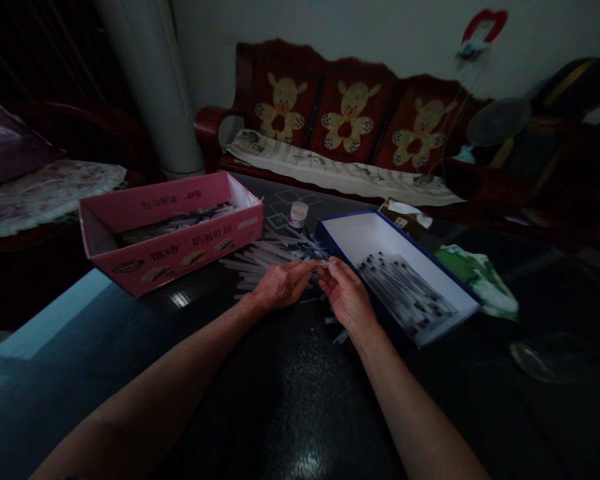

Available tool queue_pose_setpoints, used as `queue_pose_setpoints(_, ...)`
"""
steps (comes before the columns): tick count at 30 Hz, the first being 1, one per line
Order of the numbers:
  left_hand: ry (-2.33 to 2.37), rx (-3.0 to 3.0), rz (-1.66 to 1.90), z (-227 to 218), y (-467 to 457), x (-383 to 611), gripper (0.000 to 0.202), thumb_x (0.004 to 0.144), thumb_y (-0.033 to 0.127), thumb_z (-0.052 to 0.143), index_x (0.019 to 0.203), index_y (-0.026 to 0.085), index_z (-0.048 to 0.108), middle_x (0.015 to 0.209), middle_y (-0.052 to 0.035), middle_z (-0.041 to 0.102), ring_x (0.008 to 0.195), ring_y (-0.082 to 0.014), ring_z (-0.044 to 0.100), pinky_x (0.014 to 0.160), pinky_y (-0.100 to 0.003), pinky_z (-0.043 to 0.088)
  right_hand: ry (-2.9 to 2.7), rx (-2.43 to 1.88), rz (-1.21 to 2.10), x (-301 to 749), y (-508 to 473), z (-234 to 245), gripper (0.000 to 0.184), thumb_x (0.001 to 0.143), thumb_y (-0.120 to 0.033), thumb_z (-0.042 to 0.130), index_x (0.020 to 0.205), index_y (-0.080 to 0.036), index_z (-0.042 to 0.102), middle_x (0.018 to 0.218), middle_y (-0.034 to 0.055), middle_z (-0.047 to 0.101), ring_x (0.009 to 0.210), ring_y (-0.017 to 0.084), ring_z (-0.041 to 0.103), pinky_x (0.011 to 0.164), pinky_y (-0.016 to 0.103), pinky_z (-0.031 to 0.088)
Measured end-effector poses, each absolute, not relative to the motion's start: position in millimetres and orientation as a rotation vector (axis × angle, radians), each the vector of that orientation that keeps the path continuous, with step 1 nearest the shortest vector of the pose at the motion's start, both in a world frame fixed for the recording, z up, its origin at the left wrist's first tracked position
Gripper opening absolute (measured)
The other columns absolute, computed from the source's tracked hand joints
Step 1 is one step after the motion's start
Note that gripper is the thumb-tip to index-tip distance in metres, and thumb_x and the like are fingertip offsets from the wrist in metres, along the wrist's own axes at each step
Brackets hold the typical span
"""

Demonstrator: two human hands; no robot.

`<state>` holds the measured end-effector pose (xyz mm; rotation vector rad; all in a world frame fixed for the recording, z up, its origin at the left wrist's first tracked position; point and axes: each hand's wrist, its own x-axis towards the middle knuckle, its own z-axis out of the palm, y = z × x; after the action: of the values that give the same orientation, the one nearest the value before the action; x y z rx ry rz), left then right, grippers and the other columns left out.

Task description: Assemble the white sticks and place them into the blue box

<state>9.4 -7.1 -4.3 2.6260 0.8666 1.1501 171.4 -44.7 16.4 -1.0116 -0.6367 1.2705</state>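
My left hand [281,283] and my right hand [349,291] meet at the fingertips above the dark table. Both are closed in a pinch around something small and pale that I cannot make out. Beneath and behind them spreads a loose pile of pale translucent strips [260,259]. Just right of my right hand, a blue box [443,288] with a white inside holds many slim translucent pieces [397,287] with dark ends, lying side by side. A pink printed box [200,250] stands to the left, with more thin pieces inside.
A small white tub [299,214] stands behind the pile. Right of the blue box lies a green and white plastic bag [480,280], with a clear round-ended object [535,360] nearer me. A wooden sofa [325,120] with bear-patterned cushions is beyond the table [240,400].
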Motion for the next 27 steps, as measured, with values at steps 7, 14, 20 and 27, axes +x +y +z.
queue_pose_setpoints(7, 0.860, 2.582, 1.107, -4.0, -7.0, 9.8, 0.033, 0.095, 0.022, 0.042, 0.126, 0.017, 0.054, 0.107, -0.0089, 0.069, 0.088, -0.0165, 0.068, 0.077, -0.028, 0.055, -0.666, -1.030, 1.235, 167.2, -47.1, 17.5, 0.035, 0.058, -0.033, 0.082, 0.087, -0.022, 0.066, 0.081, -0.0017, 0.071, 0.072, 0.012, 0.067, 0.060, 0.022, 0.052)
queue_pose_setpoints(14, 0.857, 2.545, 1.116, 0.6, -5.4, 8.9, 0.019, 0.092, 0.020, 0.047, 0.102, 0.014, 0.062, 0.085, -0.0064, 0.069, 0.077, -0.0162, 0.067, 0.068, -0.025, 0.051, -0.880, -1.113, 1.128, 167.8, -47.5, 13.0, 0.036, 0.065, -0.037, 0.078, 0.096, -0.021, 0.067, 0.083, -0.0014, 0.070, 0.075, 0.013, 0.065, 0.066, 0.024, 0.052)
queue_pose_setpoints(20, 0.742, 2.600, 1.098, 6.5, -4.0, 6.5, 0.024, 0.093, 0.021, 0.044, 0.080, 0.014, 0.062, 0.072, -0.0048, 0.063, 0.066, -0.0134, 0.059, 0.062, -0.024, 0.046, -1.008, -1.123, 1.145, 173.4, -47.7, 13.1, 0.028, 0.070, -0.038, 0.075, 0.091, -0.021, 0.070, 0.080, -0.0010, 0.070, 0.075, 0.013, 0.065, 0.071, 0.027, 0.052)
queue_pose_setpoints(27, 0.754, 2.684, 1.111, 1.0, -4.5, 7.5, 0.031, 0.096, 0.022, 0.039, 0.071, 0.015, 0.058, 0.068, -0.0047, 0.059, 0.066, -0.0139, 0.057, 0.061, -0.025, 0.045, -0.936, -1.128, 1.176, 168.0, -50.0, 17.8, 0.029, 0.064, -0.038, 0.078, 0.085, -0.020, 0.070, 0.075, -0.0027, 0.068, 0.066, 0.012, 0.062, 0.070, 0.029, 0.054)
